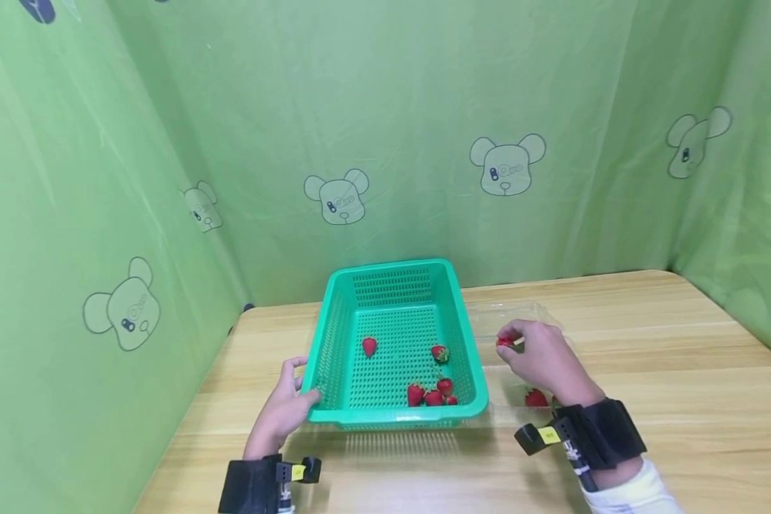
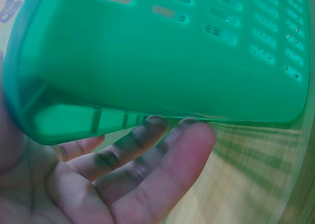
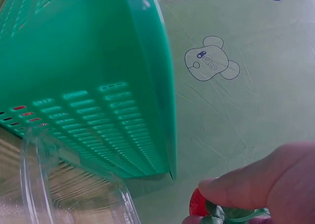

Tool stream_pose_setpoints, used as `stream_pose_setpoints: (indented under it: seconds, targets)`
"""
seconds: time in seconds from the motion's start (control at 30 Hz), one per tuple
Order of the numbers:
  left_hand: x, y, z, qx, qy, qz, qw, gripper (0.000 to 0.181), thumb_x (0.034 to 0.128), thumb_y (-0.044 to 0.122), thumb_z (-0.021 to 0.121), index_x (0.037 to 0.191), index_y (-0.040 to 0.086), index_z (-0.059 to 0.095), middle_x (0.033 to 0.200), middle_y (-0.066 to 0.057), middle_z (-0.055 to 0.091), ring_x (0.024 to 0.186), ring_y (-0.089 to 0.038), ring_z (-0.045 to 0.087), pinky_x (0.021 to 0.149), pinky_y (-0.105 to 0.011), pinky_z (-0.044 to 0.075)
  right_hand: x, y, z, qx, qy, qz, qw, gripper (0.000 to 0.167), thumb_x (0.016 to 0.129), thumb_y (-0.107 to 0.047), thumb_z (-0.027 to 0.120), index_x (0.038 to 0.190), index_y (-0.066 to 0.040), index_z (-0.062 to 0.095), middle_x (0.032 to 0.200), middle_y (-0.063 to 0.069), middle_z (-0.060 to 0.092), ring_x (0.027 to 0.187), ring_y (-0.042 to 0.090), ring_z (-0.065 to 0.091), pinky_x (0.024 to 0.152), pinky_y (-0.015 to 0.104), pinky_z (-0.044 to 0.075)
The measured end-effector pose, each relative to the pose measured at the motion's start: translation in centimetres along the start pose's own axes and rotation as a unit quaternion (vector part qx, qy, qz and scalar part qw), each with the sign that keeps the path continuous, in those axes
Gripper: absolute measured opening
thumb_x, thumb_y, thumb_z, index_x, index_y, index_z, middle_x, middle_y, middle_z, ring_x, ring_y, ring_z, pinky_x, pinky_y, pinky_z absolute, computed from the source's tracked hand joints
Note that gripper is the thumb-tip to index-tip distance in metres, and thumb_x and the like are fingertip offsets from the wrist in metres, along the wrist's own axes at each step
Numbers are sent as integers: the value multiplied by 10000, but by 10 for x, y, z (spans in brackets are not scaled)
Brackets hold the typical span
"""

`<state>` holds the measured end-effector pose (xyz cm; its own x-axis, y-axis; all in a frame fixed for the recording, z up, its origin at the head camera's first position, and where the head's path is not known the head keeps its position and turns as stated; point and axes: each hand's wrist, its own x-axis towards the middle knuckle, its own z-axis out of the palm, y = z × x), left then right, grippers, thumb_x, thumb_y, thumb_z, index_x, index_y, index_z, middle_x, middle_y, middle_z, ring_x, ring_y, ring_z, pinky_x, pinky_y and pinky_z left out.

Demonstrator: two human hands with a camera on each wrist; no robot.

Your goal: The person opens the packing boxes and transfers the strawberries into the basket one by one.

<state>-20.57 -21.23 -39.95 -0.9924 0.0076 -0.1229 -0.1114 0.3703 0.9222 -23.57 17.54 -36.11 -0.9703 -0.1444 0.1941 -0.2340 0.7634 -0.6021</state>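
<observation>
My left hand [image 1: 285,407] grips the near left corner of a green plastic basket [image 1: 398,415], thumb over the rim and fingers along the outside wall. Several strawberries lie in the basket: one [image 1: 369,347] left of the middle, another [image 1: 440,353] to the right, and a cluster [image 1: 433,397] at the near right corner. Just right of the basket, my right hand [image 1: 546,360] pinches a red strawberry [image 3: 198,203] with green leaves between thumb and fingers. Below that hand is a clear plastic box [image 1: 504,312], with a strawberry [image 1: 536,398] at its near end, partly hidden by the wrist.
Everything stands on a light wooden table [image 1: 668,357]. Green curtains [image 1: 417,143] with bear-head prints hang behind it and at both sides. The clear box sits close against the basket's right side, and the basket's high right wall rises beside the right hand.
</observation>
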Motion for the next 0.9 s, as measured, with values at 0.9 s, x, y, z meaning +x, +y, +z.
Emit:
stream_pose_setpoints:
  seconds: [0.9]
  targets:
    - [-1,0,0,-76,-56,10,10000,638,908,7,519,1458,92,207,1359,-324,441,1077,-352,584,804,-419,502,-5,-19,5,150,184,-435,9988,153,858,-65,700,998,-9,680,956,128,688,837,287,670,702,441,556]
